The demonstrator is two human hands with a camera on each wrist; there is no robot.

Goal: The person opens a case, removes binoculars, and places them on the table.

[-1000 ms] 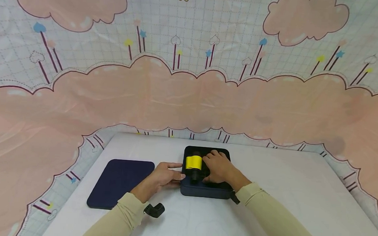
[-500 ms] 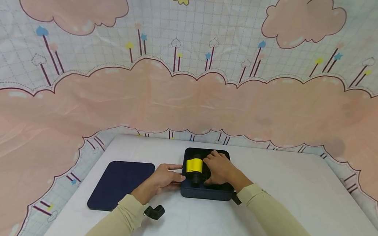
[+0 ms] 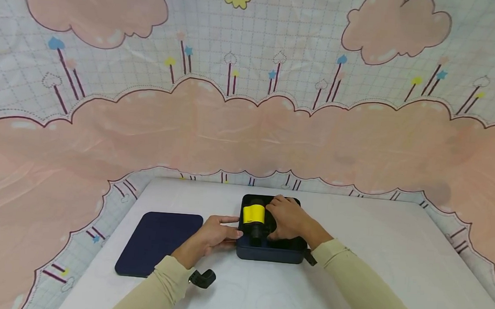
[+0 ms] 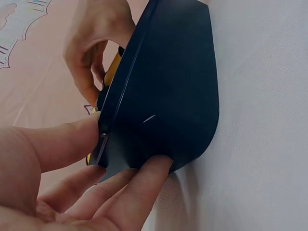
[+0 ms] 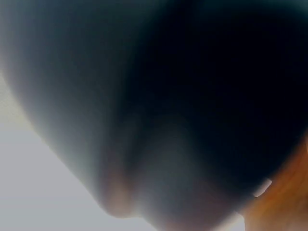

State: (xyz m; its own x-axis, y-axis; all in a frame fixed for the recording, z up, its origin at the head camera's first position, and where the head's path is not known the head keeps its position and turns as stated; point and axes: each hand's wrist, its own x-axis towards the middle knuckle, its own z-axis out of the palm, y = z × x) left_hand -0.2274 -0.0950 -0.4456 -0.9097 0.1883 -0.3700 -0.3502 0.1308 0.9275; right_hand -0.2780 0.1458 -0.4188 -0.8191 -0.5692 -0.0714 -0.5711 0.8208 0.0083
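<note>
A dark navy box [image 3: 269,255] stands on the white table without its lid. In it lies a yellow-and-black thing [image 3: 254,214] that looks like a pair of binoculars, its right part covered by a hand. My right hand [image 3: 288,218] reaches into the box from the right and grips that part, fingers at the far side and thumb at the near side. My left hand [image 3: 213,233] holds the box's left side; in the left wrist view the thumb lies at the rim and the fingers touch the outer wall. The right wrist view is dark and blurred.
A flat navy lid [image 3: 159,241] lies on the table left of the box, partly behind the left forearm. A patterned curtain [image 3: 249,135] hangs behind the table [image 3: 374,259].
The view has tilted slightly. The yellow-and-black binoculars shift and tilt a little within the box under the right hand. My left hand keeps its place at the box's side.
</note>
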